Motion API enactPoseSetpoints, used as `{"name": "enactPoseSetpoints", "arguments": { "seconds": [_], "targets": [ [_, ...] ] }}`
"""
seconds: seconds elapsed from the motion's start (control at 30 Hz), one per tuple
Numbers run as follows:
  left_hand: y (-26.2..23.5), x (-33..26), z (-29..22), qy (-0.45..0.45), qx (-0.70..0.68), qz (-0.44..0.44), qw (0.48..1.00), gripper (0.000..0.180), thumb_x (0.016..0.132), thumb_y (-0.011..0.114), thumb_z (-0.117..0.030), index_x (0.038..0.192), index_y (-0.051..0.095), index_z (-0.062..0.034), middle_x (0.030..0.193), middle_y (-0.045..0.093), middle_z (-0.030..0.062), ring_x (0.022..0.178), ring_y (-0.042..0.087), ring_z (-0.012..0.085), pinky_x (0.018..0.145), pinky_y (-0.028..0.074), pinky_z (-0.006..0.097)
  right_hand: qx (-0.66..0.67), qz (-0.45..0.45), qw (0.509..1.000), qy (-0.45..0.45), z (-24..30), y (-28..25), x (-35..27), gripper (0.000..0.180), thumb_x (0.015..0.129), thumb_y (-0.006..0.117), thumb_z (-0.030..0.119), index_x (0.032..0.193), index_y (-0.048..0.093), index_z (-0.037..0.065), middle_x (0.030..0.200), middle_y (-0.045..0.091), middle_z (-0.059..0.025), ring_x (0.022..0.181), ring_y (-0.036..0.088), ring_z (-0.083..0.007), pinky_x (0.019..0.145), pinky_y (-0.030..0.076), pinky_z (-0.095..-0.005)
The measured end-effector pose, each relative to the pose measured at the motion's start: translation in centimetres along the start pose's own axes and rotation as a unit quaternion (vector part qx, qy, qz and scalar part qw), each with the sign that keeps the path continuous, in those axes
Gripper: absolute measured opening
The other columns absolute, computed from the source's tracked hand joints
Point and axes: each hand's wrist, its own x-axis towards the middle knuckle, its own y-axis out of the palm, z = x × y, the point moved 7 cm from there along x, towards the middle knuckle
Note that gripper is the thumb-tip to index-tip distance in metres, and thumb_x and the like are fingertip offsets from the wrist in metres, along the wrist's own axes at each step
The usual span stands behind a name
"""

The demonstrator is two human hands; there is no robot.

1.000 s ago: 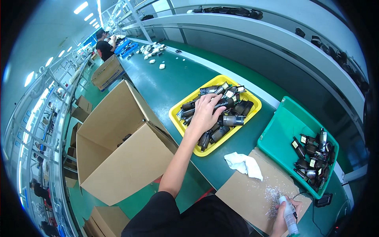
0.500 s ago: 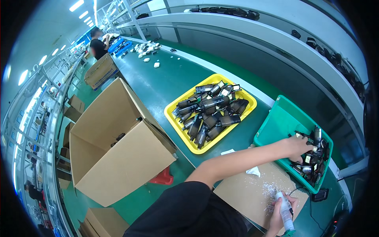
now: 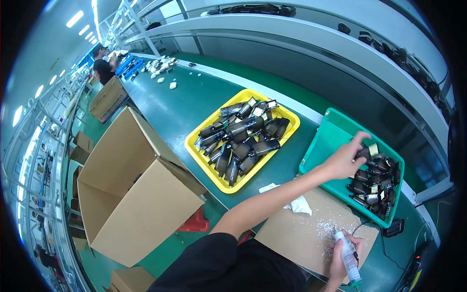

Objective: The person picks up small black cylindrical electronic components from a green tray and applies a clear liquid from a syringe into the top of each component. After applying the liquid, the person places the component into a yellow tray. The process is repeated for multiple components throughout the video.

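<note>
Over the green plastic tray near the right end of the green table, left hand reaches across the body, palm down, fingers loosely curled and part open, tips touching the top of a small dark cylindrical part with a pale brass-coloured end. Cannot tell if it is actually pinched; nothing clearly lifted. That part sits at the far end of the heap of similar dark parts, which fills the tray's right half; left half of the tray is bare. Part lies just beyond and right of the fingertips, touching them. Its long axis looks to run roughly along the tray's long side, pale end pointing to the far right corner, but it is small and partly covered, so axis is uncertain. Left hand is clearly the nearer one.

Right hand is low at the near table edge, closed around a slim white-and-clear pen-shaped tool with a green tip, tip pointing down toward the near edge, long axis steeply tilted. It rests over a flat brown cardboard sheet sprinkled with pale shavings. White crumpled cloth lies at the sheet's far edge. Yellow plastic tray full of dark parts sits left of the green one, apart from both hands. Open brown cardboard box stands beside the table's near left.
</note>
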Motion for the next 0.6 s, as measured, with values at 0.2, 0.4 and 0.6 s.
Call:
{"name": "enactPoseSetpoints", "arguments": {
  "seconds": [0.2,0.4,0.6],
  "targets": [
    [-3.7,-3.1,1.9,-0.072,-0.462,-0.019,0.884,0.034,0.087,0.063,-0.013,0.118,0.049,-0.0083,0.109,0.061,0.0118,0.101,0.059,0.0207,0.083,0.047,0.034,0.033,-0.039,0.998,0.046,0.0,0.0,-0.1,0.025,0.08,0.064,0.006,0.092,0.044,0.001,0.097,0.064,-0.0199,0.062,0.059,-0.0146,0.06,0.05,-0.026],
    [-3.2,-4.5,1.2,-0.091,-0.403,-0.006,0.911,0.044,0.089,0.06,-0.014,0.126,0.039,-0.005,0.104,0.059,0.0124,0.085,0.061,0.0191,0.064,0.048,0.029,-0.064,-0.023,0.998,-0.011,2.0,-0.9,0.8,0.024,0.074,0.069,0.005,0.091,0.053,0.0,0.093,0.068,-0.0174,0.072,0.066,-0.0147,0.067,0.051,-0.0248],
    [-0.1,-5.2,-0.5,-0.103,-0.532,0.13,0.831,0.062,0.099,0.034,-0.04,0.145,0.018,-0.0024,0.116,0.051,0.0142,0.101,0.051,0.019,0.078,0.045,0.036,-0.015,-0.05,0.995,-0.08,6.7,-2.2,2.6,0.03,0.072,0.072,0.007,0.089,0.048,-0.002,0.091,0.069,-0.0206,0.073,0.068,-0.0176,0.067,0.052,-0.025]
  ]
}}
